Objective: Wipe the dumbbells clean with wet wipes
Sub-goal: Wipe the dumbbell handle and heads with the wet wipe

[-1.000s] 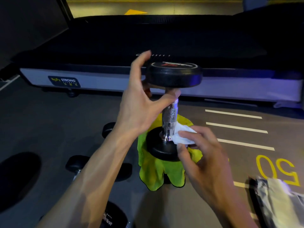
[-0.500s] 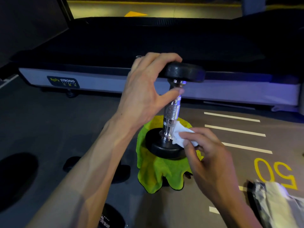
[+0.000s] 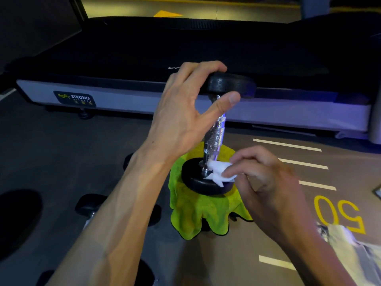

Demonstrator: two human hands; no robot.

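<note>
A dumbbell (image 3: 215, 133) with black rubber ends and a knurled chrome handle stands upright, a little tilted, on a green cloth (image 3: 198, 213). My left hand (image 3: 185, 112) grips its top end from the left, thumb under the rim. My right hand (image 3: 266, 182) pinches a crumpled white wet wipe (image 3: 219, 171) against the lower end's top face, right beside the handle's base. More black dumbbells (image 3: 88, 205) lie on the floor at the lower left, partly hidden by my left forearm.
A treadmill (image 3: 127, 100) with a grey side rail runs across the back. The floor at the right carries white stripes and a yellow "50" (image 3: 338, 215). A silvery wipes packet (image 3: 348, 248) lies at the lower right corner.
My left hand has closed over the top end of the dumbbell. The wipe in my right hand has slid down from the handle's base onto the lower end's top face.
</note>
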